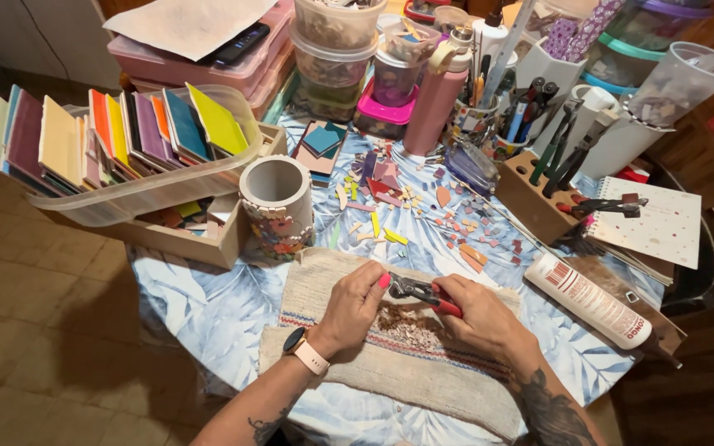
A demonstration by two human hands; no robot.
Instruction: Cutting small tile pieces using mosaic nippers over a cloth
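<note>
My right hand (479, 312) is wrapped shut around the red handles of a pair of metal tile nippers (423, 291), whose long axis runs nearly level from right to left. The dark jaws point left, toward my left hand (355, 304), which is the nearer hand to the cutting end. Its fingertips are pinched together right at the jaws; whatever small piece they hold is too tiny for me to make out. Both hands hover above a woven beige cloth mat (423, 376), directly over a small heap of pale tile chips (411, 328). Beyond the mat lie scattered coloured tile fragments (423, 206) and, to the left, a round grey mosaic-covered pot (277, 206).
</note>
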